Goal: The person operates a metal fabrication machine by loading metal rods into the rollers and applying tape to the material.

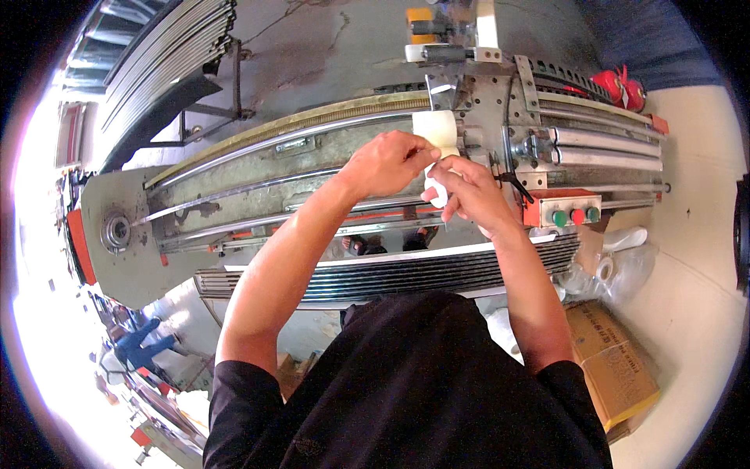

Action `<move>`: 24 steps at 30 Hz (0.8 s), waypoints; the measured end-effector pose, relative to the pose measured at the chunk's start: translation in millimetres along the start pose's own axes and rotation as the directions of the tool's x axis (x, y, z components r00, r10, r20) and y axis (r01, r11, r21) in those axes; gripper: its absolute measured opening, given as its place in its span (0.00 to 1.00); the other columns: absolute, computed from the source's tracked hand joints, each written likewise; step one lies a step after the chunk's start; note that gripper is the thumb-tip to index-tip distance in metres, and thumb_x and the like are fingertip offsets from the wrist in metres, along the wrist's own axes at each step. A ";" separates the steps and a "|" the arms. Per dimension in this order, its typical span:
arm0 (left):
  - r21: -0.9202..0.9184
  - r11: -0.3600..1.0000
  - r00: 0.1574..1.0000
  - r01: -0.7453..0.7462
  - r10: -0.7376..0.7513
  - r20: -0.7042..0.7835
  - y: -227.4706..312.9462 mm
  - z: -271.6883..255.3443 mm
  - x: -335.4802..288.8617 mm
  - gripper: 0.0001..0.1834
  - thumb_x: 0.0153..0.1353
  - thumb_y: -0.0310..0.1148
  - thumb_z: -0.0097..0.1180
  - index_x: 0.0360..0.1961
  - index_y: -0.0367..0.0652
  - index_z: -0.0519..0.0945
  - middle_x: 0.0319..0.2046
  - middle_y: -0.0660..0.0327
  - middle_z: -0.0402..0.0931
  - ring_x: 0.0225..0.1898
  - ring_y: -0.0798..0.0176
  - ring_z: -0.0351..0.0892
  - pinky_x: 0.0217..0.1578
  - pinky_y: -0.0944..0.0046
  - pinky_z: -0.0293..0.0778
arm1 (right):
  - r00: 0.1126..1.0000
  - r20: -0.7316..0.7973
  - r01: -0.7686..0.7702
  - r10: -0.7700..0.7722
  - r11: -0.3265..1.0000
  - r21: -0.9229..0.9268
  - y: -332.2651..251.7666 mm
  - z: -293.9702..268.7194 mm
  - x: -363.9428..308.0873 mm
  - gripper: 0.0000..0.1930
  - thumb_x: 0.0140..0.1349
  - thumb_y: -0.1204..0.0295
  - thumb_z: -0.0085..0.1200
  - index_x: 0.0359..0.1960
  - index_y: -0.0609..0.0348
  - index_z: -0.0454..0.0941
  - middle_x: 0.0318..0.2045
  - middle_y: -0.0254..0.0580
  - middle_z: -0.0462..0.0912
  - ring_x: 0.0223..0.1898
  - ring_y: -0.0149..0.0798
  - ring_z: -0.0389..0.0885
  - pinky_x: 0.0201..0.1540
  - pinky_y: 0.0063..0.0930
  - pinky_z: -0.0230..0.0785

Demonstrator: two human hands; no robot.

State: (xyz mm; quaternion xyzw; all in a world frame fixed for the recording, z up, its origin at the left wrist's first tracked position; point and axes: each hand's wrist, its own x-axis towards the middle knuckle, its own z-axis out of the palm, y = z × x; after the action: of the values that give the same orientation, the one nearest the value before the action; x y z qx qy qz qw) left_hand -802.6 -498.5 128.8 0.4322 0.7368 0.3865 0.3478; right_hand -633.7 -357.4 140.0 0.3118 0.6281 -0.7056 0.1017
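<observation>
Over the machine, both my hands meet in front of a cream-coloured roll (435, 129) that sits at the carriage. The fingers of my left hand (387, 162) are pinched together just below the roll, at the lower end of the pale material; what lies between the fingertips is too small to make out. Close beside it, my right hand (473, 195) has its fingers curled around a small white piece (437, 187), partly hidden by those fingers. The fingertips of both hands nearly touch.
A long machine with metal rails (312, 180) runs across, its grey end plate (117, 227) at left. A control box (566, 209) with green and red buttons is right of my hand. Dark stacked strips (391, 273) lie nearest me; a cardboard box (613, 363) stands lower right.
</observation>
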 end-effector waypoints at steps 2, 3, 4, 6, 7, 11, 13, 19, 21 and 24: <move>0.082 0.996 0.998 0.033 -0.037 0.042 2.8 -1.8 0.2 0.20 0.78 0.45 0.57 0.50 0.38 0.89 0.26 0.54 0.82 0.28 0.61 0.79 0.35 0.56 0.76 | 0.996 -0.065 0.065 -0.062 0.997 0.041 7.8 5.5 5.7 0.14 0.77 0.60 0.59 0.49 0.58 0.85 0.35 0.42 0.91 0.20 0.24 0.80 0.19 0.19 0.57; 0.090 0.995 0.999 0.047 -0.048 0.008 7.4 -0.6 0.3 0.19 0.77 0.45 0.58 0.47 0.39 0.90 0.24 0.54 0.81 0.28 0.59 0.79 0.35 0.55 0.76 | 0.992 -0.091 0.097 -0.090 0.992 0.079 16.9 6.0 10.6 0.13 0.76 0.61 0.60 0.48 0.59 0.85 0.35 0.41 0.91 0.21 0.24 0.80 0.19 0.19 0.58; 0.101 0.994 0.999 0.037 -0.037 -0.002 7.7 0.9 3.2 0.19 0.77 0.45 0.59 0.47 0.39 0.90 0.25 0.54 0.82 0.28 0.59 0.80 0.35 0.55 0.76 | 0.986 -0.119 0.131 -0.117 0.984 0.117 23.6 6.6 13.5 0.13 0.76 0.62 0.60 0.46 0.59 0.86 0.34 0.40 0.91 0.21 0.24 0.80 0.19 0.20 0.59; 0.118 0.993 0.999 0.024 -0.022 -0.025 4.5 2.9 6.7 0.19 0.77 0.45 0.59 0.48 0.40 0.90 0.26 0.54 0.83 0.28 0.58 0.80 0.35 0.55 0.77 | 0.969 -0.166 0.224 -0.184 0.935 0.276 31.4 18.9 9.2 0.11 0.75 0.65 0.61 0.44 0.61 0.87 0.36 0.38 0.90 0.27 0.27 0.82 0.25 0.25 0.70; 0.144 0.989 0.999 -0.042 0.044 -0.014 5.9 0.6 4.0 0.18 0.77 0.44 0.59 0.48 0.41 0.91 0.29 0.54 0.86 0.30 0.58 0.83 0.37 0.57 0.78 | 0.953 -0.153 0.299 -0.261 0.894 0.334 44.1 21.5 4.1 0.11 0.75 0.64 0.61 0.44 0.59 0.88 0.37 0.39 0.90 0.29 0.28 0.84 0.29 0.25 0.74; 0.118 0.991 0.995 0.063 -0.053 -0.082 -19.7 12.3 18.4 0.16 0.73 0.46 0.63 0.46 0.47 0.92 0.31 0.57 0.89 0.34 0.52 0.89 0.38 0.54 0.81 | 0.551 0.703 0.399 -0.449 0.882 0.251 -9.8 63.4 -113.3 0.10 0.76 0.64 0.62 0.42 0.58 0.88 0.35 0.36 0.90 0.33 0.30 0.88 0.41 0.32 0.82; 0.115 0.991 0.998 0.067 -0.064 -0.028 -16.4 12.8 23.2 0.16 0.74 0.44 0.63 0.46 0.41 0.91 0.30 0.57 0.88 0.33 0.60 0.88 0.38 0.58 0.81 | 0.583 0.704 0.403 -0.405 0.897 0.182 12.2 53.7 -123.0 0.11 0.76 0.63 0.62 0.49 0.56 0.89 0.38 0.37 0.93 0.35 0.31 0.89 0.43 0.31 0.82; 0.179 0.984 0.997 -0.012 0.026 -0.078 -21.9 18.5 20.3 0.15 0.71 0.41 0.68 0.45 0.37 0.89 0.30 0.58 0.87 0.30 0.66 0.83 0.35 0.61 0.77 | 0.914 -0.215 0.195 -0.345 0.835 -0.514 130.2 -38.1 -89.0 0.14 0.72 0.63 0.62 0.54 0.53 0.87 0.32 0.44 0.91 0.33 0.42 0.90 0.38 0.38 0.80; 0.231 0.973 0.996 0.008 0.012 -0.086 -17.7 16.7 21.2 0.15 0.70 0.40 0.68 0.44 0.37 0.89 0.30 0.58 0.87 0.30 0.66 0.82 0.35 0.60 0.77 | 0.733 -0.355 0.123 -0.580 0.626 -0.770 159.2 -64.0 -61.0 0.16 0.69 0.64 0.66 0.56 0.52 0.85 0.36 0.42 0.91 0.39 0.49 0.89 0.49 0.46 0.75; 0.233 0.973 0.996 0.007 0.014 -0.086 -16.8 16.0 19.8 0.15 0.70 0.41 0.69 0.44 0.38 0.89 0.30 0.57 0.87 0.31 0.66 0.83 0.37 0.60 0.78 | 0.570 -0.396 0.045 -0.720 0.508 -0.860 181.2 -87.6 -14.3 0.15 0.64 0.66 0.69 0.51 0.51 0.84 0.37 0.39 0.90 0.43 0.49 0.87 0.55 0.48 0.71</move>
State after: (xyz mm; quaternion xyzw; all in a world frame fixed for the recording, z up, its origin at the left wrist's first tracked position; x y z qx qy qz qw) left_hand -802.8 -481.8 103.3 0.4540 0.7907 0.3166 0.2617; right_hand -498.2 -312.3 -2.5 0.3197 0.9069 -0.1793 -0.2079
